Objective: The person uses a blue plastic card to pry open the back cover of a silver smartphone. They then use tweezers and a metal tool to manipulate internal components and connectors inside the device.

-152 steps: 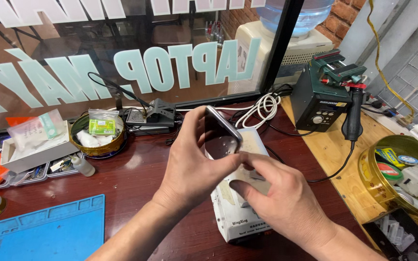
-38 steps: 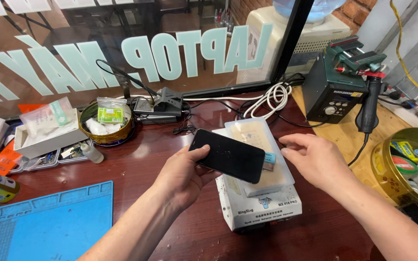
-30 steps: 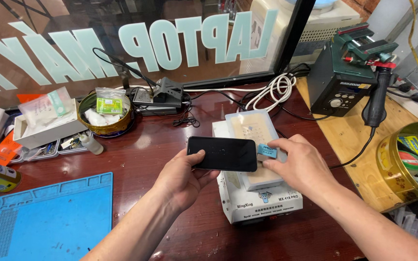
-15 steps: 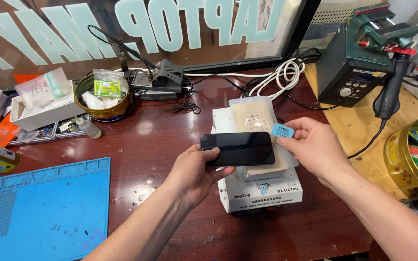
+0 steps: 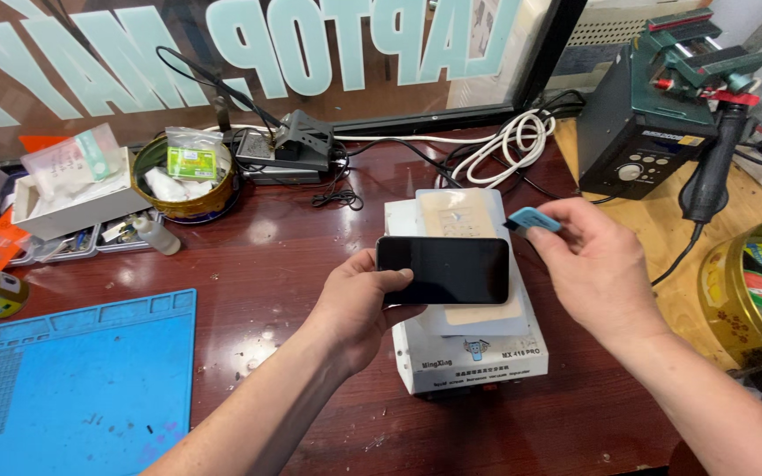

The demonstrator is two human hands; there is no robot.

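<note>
Here the left hand (image 5: 359,295) grips a dark phone (image 5: 444,270) by its left end, thumb across the glass and fingers curled under, holding it flat just above the pale pad of a white heater box (image 5: 469,353). The right hand (image 5: 597,269) pinches a small blue pick (image 5: 533,219) between thumb and forefinger, just off the phone's upper right corner.

The phone looks stiff, slick-faced and breakable (glass, judging by the sheen), so the edges and short ends seem the safest hold; the pick is light and thin.

Around them: a blue mat (image 5: 77,388) to the left, a brass bowl (image 5: 185,181) of packets, a coiled white cable (image 5: 509,141) behind, a green station (image 5: 650,132) with its handpiece. Nothing lies between pick and phone.
</note>
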